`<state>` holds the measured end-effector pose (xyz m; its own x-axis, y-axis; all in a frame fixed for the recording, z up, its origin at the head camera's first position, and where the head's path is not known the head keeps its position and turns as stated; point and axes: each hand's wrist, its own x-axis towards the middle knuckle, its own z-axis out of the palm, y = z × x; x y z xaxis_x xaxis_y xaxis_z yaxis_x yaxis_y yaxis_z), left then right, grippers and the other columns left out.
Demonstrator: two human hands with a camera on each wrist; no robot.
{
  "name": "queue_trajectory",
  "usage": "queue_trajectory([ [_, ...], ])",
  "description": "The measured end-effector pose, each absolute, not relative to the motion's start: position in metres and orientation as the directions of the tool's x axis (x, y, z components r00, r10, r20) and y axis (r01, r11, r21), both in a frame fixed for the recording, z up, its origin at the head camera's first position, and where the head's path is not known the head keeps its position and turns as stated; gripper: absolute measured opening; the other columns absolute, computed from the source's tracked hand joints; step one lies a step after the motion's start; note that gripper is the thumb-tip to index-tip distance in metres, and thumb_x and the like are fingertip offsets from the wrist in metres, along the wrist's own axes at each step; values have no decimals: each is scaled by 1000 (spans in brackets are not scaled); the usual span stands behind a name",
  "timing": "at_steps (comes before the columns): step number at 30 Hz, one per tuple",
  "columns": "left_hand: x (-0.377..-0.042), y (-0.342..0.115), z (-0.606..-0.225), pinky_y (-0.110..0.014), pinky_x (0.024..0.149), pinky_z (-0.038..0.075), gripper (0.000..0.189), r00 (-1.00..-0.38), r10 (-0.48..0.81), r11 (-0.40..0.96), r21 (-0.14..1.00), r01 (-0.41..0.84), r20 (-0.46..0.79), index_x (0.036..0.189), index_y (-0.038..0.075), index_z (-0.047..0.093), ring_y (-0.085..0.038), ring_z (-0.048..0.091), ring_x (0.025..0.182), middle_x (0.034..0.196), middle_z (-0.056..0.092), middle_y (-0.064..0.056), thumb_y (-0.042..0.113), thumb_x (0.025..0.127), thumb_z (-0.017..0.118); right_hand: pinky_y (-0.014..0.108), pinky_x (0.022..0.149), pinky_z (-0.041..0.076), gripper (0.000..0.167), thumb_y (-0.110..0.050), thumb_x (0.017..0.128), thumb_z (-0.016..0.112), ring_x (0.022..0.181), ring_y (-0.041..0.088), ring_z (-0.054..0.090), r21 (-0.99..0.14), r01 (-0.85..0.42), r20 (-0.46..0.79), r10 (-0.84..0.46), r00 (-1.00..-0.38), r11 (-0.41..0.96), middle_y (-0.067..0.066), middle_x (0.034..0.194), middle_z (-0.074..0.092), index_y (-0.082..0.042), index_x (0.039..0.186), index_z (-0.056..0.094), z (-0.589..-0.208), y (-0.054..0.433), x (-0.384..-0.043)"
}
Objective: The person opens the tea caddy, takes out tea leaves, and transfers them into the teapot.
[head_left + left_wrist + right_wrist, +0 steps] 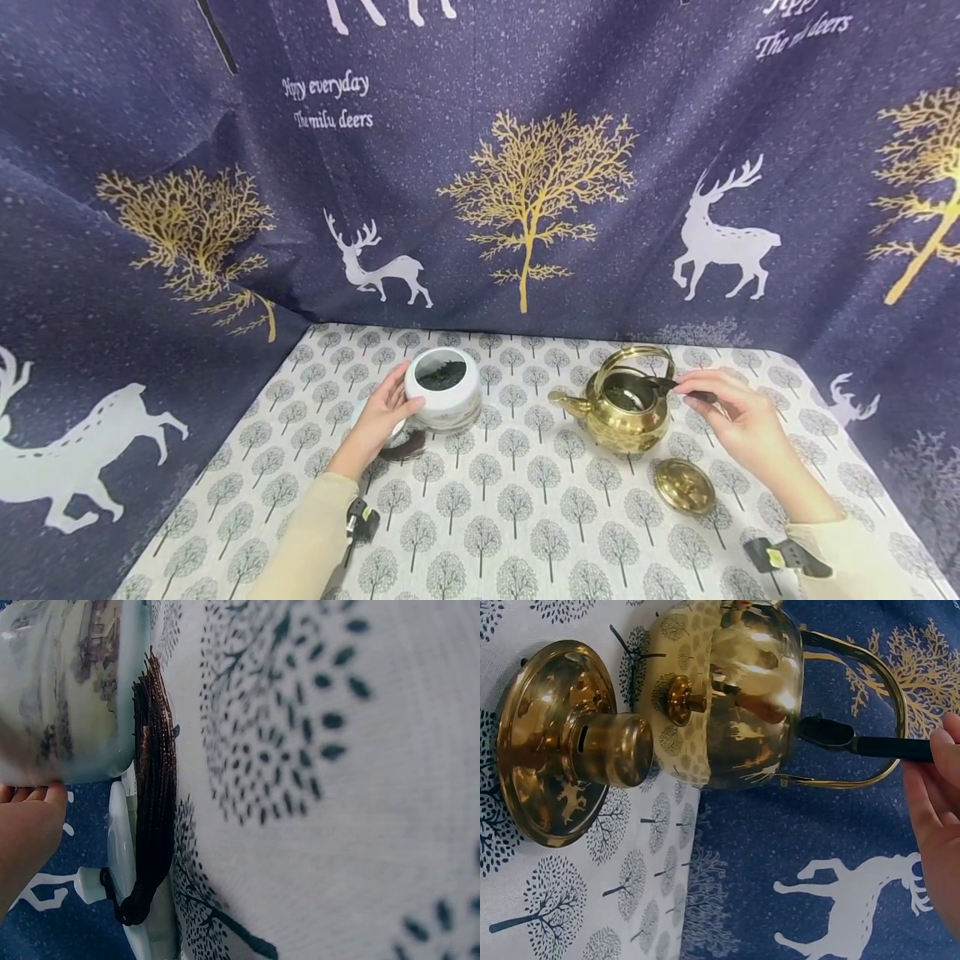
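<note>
My left hand [382, 415] grips the side of a white ceramic jar [453, 408] with a painted grey pattern; dark tea leaves [441, 376] show through its round mouth. Between the thumb and fingers of my right hand [738, 414] is the handle of a small black tea scoop [827, 733]. The scoop's head is at the rim of a shiny brass teapot [628, 429], under its raised arched handle [902, 697]. Dark leaves lie inside the pot. In the left wrist view, the jar's base is close over the tablecloth.
The jar's white lid [124, 840] lies by my left hand, mostly hidden in the head view, with its dark tassel [402, 447] on the cloth. In front of the teapot rests its brass lid [684, 486], inner collar up. Deer-printed blue fabric [480, 167] hangs behind the table.
</note>
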<state>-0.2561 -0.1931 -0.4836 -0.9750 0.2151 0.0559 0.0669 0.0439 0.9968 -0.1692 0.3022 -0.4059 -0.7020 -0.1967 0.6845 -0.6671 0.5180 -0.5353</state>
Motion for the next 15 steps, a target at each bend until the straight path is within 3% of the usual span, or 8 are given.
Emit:
queue_trajectory([
  [15, -257, -193, -484, -33, 119, 15, 81, -973, 225, 48, 997, 67, 55, 154, 12, 18, -23, 14, 146, 160, 13, -8, 13, 90, 67, 12, 95, 45, 48, 30, 63, 65, 111, 4, 57, -415, -752, 762, -256, -595, 512, 16, 105, 67, -5, 95, 72, -426, 294, -169],
])
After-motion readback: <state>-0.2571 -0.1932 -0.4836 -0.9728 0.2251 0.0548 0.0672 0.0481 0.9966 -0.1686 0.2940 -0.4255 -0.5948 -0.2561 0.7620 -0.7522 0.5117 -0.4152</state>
